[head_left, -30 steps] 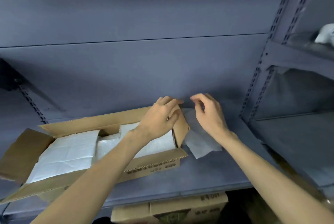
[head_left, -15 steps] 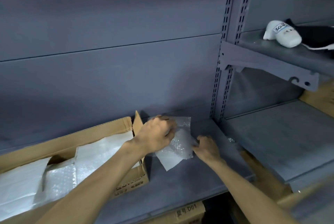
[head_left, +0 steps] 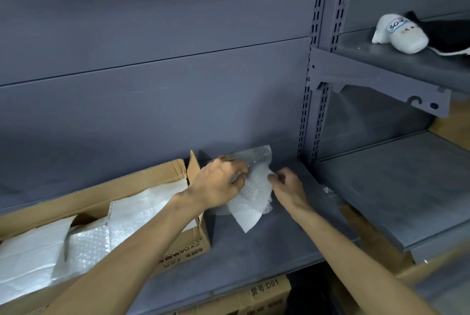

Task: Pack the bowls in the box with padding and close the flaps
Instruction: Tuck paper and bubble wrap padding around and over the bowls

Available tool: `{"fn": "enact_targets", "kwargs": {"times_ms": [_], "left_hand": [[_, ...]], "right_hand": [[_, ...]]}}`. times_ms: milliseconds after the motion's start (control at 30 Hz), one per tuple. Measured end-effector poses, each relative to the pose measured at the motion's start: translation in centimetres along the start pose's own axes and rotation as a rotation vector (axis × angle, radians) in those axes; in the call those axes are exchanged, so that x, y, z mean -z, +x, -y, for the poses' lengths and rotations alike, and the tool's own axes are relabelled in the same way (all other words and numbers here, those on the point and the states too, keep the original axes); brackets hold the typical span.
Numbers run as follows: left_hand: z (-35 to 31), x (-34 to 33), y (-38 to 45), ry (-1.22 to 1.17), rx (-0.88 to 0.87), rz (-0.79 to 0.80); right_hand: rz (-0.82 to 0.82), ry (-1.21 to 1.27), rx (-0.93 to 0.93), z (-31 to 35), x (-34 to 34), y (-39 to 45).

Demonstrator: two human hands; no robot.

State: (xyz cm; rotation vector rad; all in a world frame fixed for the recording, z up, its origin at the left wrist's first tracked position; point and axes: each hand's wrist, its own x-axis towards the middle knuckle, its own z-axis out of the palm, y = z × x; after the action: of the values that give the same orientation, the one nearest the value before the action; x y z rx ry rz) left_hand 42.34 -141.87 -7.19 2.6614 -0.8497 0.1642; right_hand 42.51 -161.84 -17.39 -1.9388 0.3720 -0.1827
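Note:
An open cardboard box (head_left: pixel 142 187) sits at the left on the grey shelf (head_left: pixel 254 251), filled with white bubble-wrapped bundles (head_left: pixel 89 238); no bare bowl shows. Just right of the box lies a sheet of bubble wrap (head_left: pixel 256 187), leaning partly against the back wall. My left hand (head_left: pixel 218 183) pinches the sheet's left side. My right hand (head_left: pixel 288 183) grips its right edge. The box's right end flap (head_left: pixel 194 168) stands upright beside my left hand.
A perforated shelf upright (head_left: pixel 318 85) stands right of the hands. Beyond it are a lower grey shelf (head_left: pixel 394 187) and an upper one holding a white labelled object (head_left: pixel 399 33) and a dark item. More cardboard boxes (head_left: pixel 267 294) sit below the shelf.
My view swung right, so the box slid left. Both hands left the box flap and took hold of the bubble wrap sheet beside the box.

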Motion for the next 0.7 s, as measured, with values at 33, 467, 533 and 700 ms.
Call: {"fn": "enact_targets", "kwargs": {"times_ms": [33,467,533,700], "left_hand": [[0.0,0.0,0.1,-0.027,0.02,-0.013],[0.3,8.0,-2.4,-1.139,0.532,-0.236],[1.9,9.1,-4.1,-1.059,0.564,-0.344],[6.9,12.4,-9.8,-1.113,0.688,-0.509]], "right_hand": [[-0.036,0.045,0.051,1.1,-0.1,-0.4],[-0.14,-0.017,1.103,12.5,-3.9,-7.3],[-0.091,-0.084,1.203,13.2,-5.2,-7.9],[-0.214,-0.121,1.069,14.9,-9.0,-8.6]]}}
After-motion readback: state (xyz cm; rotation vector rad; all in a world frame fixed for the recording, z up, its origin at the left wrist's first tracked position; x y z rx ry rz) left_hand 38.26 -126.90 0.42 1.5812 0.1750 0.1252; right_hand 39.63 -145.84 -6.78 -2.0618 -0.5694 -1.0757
